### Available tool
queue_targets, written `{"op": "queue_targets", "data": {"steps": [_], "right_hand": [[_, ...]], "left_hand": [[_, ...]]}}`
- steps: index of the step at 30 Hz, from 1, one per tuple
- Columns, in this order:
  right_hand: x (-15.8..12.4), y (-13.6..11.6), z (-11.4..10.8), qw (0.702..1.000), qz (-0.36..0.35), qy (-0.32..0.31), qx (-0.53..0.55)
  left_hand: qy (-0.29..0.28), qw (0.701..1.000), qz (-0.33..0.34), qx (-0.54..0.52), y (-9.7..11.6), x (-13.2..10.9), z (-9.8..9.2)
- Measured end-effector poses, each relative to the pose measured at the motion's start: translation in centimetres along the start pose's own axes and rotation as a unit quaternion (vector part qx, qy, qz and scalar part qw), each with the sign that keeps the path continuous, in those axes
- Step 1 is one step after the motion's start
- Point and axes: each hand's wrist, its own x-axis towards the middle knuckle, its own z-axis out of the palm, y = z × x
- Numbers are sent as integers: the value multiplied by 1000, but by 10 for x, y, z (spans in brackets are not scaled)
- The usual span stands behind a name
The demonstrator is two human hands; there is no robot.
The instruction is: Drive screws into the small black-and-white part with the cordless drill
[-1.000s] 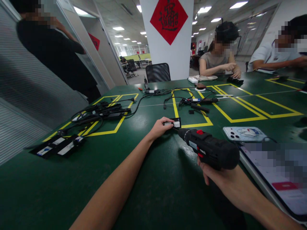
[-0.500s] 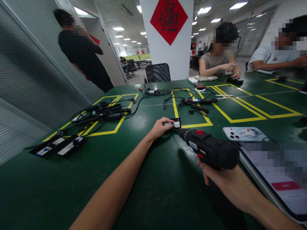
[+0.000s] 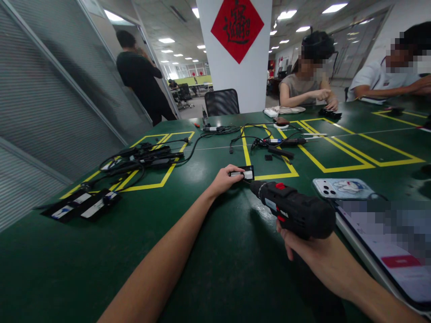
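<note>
My right hand (image 3: pixel 305 253) is wrapped round the grip of a black and red cordless drill (image 3: pixel 291 208). The drill's bit points left and away, its tip reaching a small black plate with a white strip (image 3: pixel 248 173) on the table. My left hand (image 3: pixel 227 179) is closed on that plate, thumb and fingers pressed at its left side right by the bit. Whether the bit tip touches a screw is too small to make out.
Tangled black cables and adapters (image 3: pixel 144 157) lie at left, near black pouches with white labels (image 3: pixel 81 204). An electric screwdriver (image 3: pixel 286 141) is beyond the plate. A phone (image 3: pixel 345 188) and a tablet (image 3: pixel 387 251) lie at right. Two people sit across the table (image 3: pixel 202 251); another person (image 3: pixel 141 76) stands behind.
The standing person in black has moved to the right and farther off. Both my hands, the drill and the plate stay in place.
</note>
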Motion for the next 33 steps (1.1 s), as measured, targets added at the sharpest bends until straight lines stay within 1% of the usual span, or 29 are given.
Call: {"op": "queue_targets", "data": {"steps": [4,7,17,24,29,33], "right_hand": [[1,2,-1,1000,9,-27,-1],[2,3,-1,999,13,-35,-2],[1,0,-1,1000,0,-3,-6],[2,4,-1,1000,-21,-17,2],[2,6,-1,1000,-5,-28,9],[2,5,-1,1000,-14,-22,3]], "left_hand": [[-1,1000,-1,2,0,0,0],[-1,1000,-1,2,0,-1,0],[1,1000,4,0,-1,0,0],[0,1000,3,-1,-1,0,0],[3,1000,-4,2,-1,0,0],[7,1000,-9,1,0,0,1]]}}
